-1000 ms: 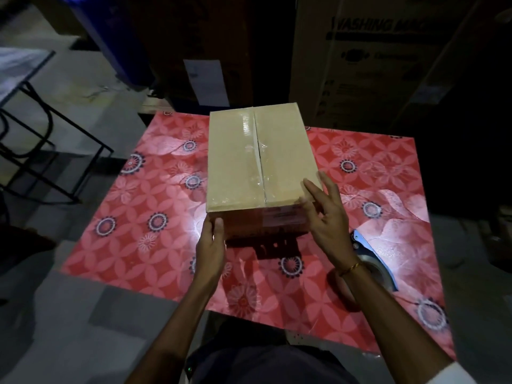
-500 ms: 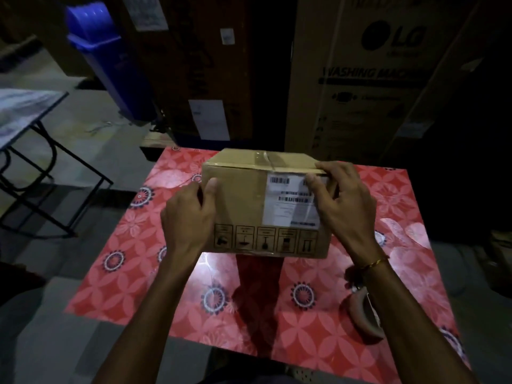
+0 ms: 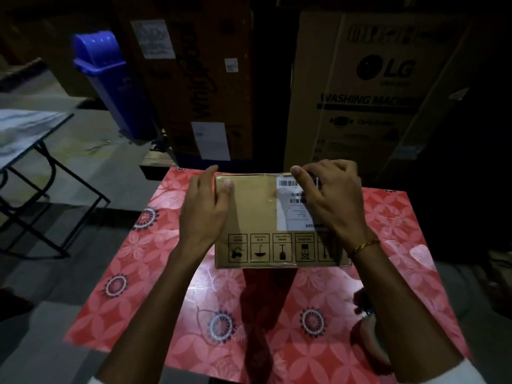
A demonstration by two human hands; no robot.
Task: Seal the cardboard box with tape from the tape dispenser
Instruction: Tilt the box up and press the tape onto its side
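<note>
Dim storeroom light falls on a surface (image 3: 277,314) covered in a red floral-patterned cloth, where the cardboard box (image 3: 255,217) is held tipped up, its lower edge at or just above the cloth and its broad face turned toward the camera. That face carries a white shipping label (image 3: 291,214) with barcodes at upper right and a row of black handling symbols (image 3: 277,248) along the bottom. The left hand (image 3: 203,214) grasps the box's left side, thumb pressed on the front face and fingers (image 3: 206,173) wrapped around the far edge. The right hand (image 3: 329,198) clasps the upper right corner, thumb lying along the top edge over the label, fingers curled over the top; a thin gold bracelet (image 3: 363,246) circles that wrist. Near the right forearm, a dark part of the tape dispenser (image 3: 364,306) shows on the cloth, mostly hidden by the arm. Beyond the surface stand tall cartons, one printed LG washing machine carton (image 3: 374,92) at right, a brown carton (image 3: 199,87) at centre, and a blue bin (image 3: 110,81) leaning at left. A folding table (image 3: 25,131) stands at far left.
</note>
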